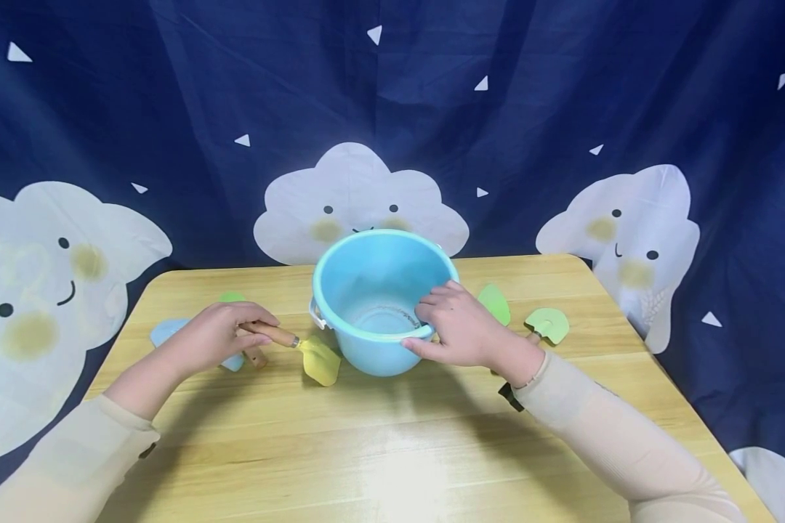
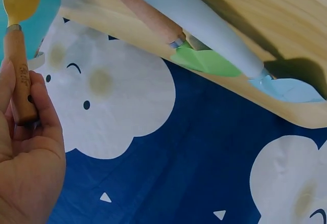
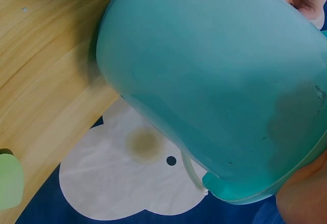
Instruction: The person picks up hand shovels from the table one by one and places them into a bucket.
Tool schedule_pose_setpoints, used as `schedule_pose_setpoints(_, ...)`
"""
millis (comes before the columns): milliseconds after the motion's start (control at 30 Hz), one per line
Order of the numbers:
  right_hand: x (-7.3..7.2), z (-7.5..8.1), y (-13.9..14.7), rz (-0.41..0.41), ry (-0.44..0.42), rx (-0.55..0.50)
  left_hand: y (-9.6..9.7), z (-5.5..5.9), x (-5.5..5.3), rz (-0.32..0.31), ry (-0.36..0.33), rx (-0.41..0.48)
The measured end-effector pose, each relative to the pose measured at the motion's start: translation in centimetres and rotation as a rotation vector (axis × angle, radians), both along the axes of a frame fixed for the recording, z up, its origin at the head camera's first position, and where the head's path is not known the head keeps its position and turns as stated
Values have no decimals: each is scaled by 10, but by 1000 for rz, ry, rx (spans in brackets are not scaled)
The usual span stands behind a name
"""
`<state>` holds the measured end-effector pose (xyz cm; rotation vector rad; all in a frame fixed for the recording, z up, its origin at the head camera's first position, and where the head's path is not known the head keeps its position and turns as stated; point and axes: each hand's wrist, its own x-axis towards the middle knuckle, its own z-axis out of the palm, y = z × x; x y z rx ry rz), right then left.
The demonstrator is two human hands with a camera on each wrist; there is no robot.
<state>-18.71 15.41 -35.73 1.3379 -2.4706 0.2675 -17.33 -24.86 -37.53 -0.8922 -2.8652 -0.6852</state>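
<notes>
In the head view a light blue bucket [image 1: 379,356] stands mid-table, its inside visible and a white handle joint [image 1: 317,314] on its left. My right hand [image 1: 461,327] grips the rim at the near right, fingers over the edge and thumb outside. The bucket's wall [image 3: 204,71] fills most of the right wrist view. My left hand [image 1: 219,334] pinches the wooden grip of a toy shovel with a yellow blade [image 1: 320,361], just left of the bucket. That wooden grip [image 2: 21,76] also shows between thumb and fingers in the left wrist view.
Left of the bucket lie a green-bladed tool [image 2: 204,60] with a wooden handle and a light blue shovel [image 2: 214,30]. Two green-bladed tools, a pointed one [image 1: 494,303] and a rounded one [image 1: 549,325], lie to the right. A dark blue cloud-patterned curtain [image 1: 432,109] hangs behind the table [image 1: 288,450].
</notes>
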Motion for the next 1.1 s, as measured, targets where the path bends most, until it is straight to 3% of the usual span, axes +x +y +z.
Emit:
schedule_pose_setpoints(900,-1,-2,0,4,23,-8,13,16,6,56,-19,102)
schedule_pose_setpoints(1100,-1,-3,1,5,20,-11,14,18,6,53,5,100)
